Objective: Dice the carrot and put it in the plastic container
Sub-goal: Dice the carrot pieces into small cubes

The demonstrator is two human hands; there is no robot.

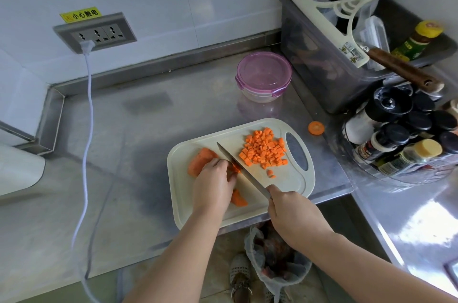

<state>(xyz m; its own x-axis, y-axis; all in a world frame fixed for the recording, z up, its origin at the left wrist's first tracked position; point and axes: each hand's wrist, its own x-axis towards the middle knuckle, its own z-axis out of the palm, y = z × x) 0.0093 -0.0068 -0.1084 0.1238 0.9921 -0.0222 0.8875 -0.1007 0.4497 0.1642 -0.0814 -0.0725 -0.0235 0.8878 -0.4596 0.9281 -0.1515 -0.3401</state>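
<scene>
The location was a kitchen. A stainless-steel counter (148, 129) ran along a white wall fitted with a triple socket (95, 32). It carried a cutting board (285, 186) and a rack of seasoning jars (401, 134). A lined waste bin (277, 255) stood on the floor below.

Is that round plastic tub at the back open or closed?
Closed: the purple lid sits flat on the tub. Whether its clips are latched, cannot tell.
</scene>
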